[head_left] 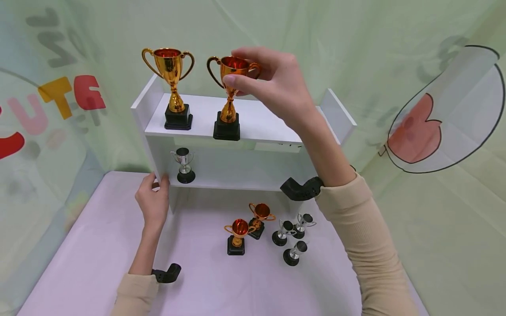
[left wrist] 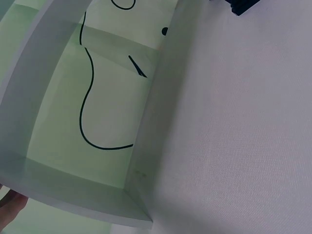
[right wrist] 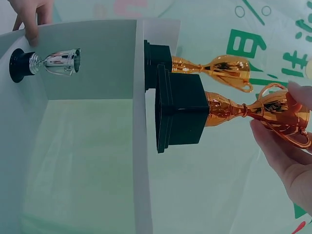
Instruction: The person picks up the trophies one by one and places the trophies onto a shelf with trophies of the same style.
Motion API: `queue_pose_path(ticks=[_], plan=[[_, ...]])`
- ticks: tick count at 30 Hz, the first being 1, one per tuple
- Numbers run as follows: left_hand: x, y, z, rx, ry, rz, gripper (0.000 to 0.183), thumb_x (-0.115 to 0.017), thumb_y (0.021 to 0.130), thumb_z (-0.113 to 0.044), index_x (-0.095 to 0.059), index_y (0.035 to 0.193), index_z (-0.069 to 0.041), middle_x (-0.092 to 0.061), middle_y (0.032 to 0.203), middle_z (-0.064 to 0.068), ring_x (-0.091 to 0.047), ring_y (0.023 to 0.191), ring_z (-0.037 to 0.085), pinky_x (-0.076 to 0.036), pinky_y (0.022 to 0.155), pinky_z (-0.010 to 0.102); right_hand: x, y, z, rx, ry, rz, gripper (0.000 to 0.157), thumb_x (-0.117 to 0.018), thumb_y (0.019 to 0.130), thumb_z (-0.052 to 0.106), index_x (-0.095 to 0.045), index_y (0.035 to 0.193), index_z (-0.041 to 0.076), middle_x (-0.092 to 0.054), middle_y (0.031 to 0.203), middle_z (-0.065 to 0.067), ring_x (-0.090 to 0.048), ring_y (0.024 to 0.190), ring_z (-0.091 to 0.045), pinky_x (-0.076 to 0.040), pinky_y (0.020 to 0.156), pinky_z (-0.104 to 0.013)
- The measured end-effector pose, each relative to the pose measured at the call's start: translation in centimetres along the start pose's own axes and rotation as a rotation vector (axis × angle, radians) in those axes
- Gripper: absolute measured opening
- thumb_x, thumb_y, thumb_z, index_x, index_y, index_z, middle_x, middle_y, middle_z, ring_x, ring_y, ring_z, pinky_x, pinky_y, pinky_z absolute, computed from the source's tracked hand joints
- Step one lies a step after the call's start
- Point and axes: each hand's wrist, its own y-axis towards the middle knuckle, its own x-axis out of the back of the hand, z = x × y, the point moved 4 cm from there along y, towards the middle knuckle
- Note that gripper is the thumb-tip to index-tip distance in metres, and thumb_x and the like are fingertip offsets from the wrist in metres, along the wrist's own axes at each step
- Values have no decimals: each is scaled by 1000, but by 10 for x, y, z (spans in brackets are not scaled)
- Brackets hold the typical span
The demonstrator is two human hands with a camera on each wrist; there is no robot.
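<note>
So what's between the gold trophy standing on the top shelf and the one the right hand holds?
No object: the head view shows only bare top shelf and backdrop behind, between the standing trophy and the held trophy.

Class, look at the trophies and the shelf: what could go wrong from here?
The right hand holds a gold trophy by its cup, base at the top shelf's front edge; released there, it might tip off. It could also knock the neighbouring trophy. The left hand grips the shelf unit, so a jolt might topple the silver trophy near the middle shelf's edge.
</note>
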Motion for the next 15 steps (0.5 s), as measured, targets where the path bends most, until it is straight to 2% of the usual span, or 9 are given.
queue_pose_path(ticks=[4, 6, 12, 15], plan=[[-1, 0, 1, 15, 10, 1, 23, -66, 97, -8, -75, 116, 0, -74, 110, 20, -62, 79, 6, -44, 66, 5, -1, 6, -7, -12, 20, -1, 47, -80, 88, 13, -67, 133, 6, -74, 111, -11, -71, 89, -26, -60, 87, -33], [-1, 0, 1, 21, 14, 2, 23, -66, 97, -9, -75, 116, -1, -74, 110, 19, -59, 79, 1, -44, 66, 6, -1, 9, -10, -23, 23, -3, 47, -81, 88, 13, -67, 133, 7, -74, 112, -11, -71, 89, -25, -60, 87, -33], [0, 0, 1, 28, 11, 3, 23, -66, 97, -10, -75, 116, -1, -74, 110, 19, -59, 80, 5, -44, 65, 6, -4, 16, -16, -34, 27, -1, 49, -81, 89, 12, -66, 135, 7, -73, 114, -11, -71, 91, -24, -59, 88, -32], [0, 0, 2, 26, 7, 1, 23, -66, 96, -9, -75, 116, 0, -74, 110, 19, -58, 79, 0, -44, 65, 6, -5, 17, -18, -37, 24, 0, 50, -80, 89, 12, -65, 136, 6, -73, 115, -11, -71, 92, -24, -59, 88, -32]])
